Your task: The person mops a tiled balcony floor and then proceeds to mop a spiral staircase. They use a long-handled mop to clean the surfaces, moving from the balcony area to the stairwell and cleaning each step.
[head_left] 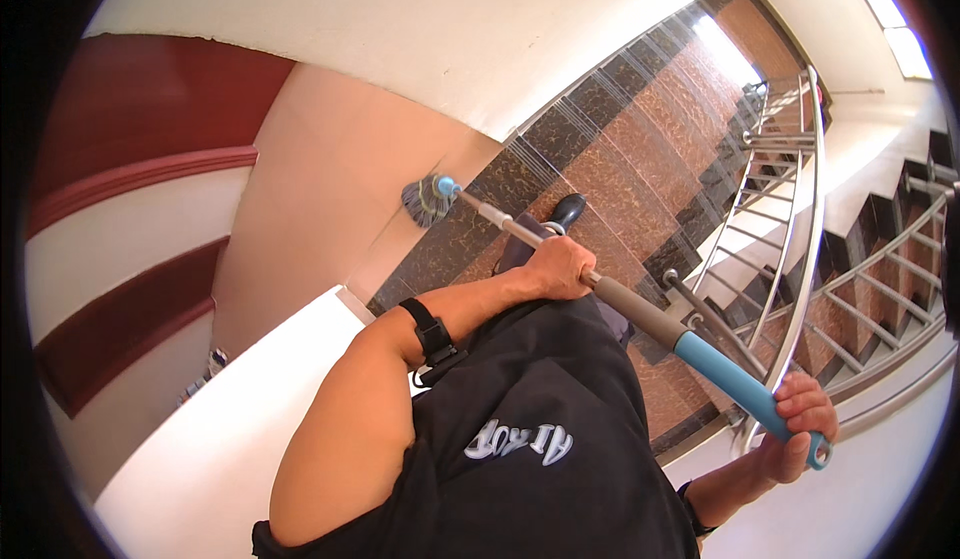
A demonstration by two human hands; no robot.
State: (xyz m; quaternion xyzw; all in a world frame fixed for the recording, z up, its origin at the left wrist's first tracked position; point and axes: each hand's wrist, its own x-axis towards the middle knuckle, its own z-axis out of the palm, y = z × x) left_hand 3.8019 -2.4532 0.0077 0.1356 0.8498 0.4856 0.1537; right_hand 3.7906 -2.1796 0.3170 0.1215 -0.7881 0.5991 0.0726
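A long-handled mop (640,309) runs slantwise across my body, its blue end at the lower right. My left hand (560,265) is closed around the shaft in front of my waist. Out to the right, near the stair railing, my right hand (806,414) wraps the blue end of the handle. The mop's grey stringy head (425,202) with its light blue joint rests on the floor, where the plain peach landing meets the dark stone border. One dark shoe (568,212) shows just beyond my left hand.
Brown and black stone steps (640,149) lead away toward the upper right. A shiny metal railing (815,209) curves along their right side, with another flight beyond it. White walls (400,29) flank the landing, and dark red doors (160,109) stand at the left.
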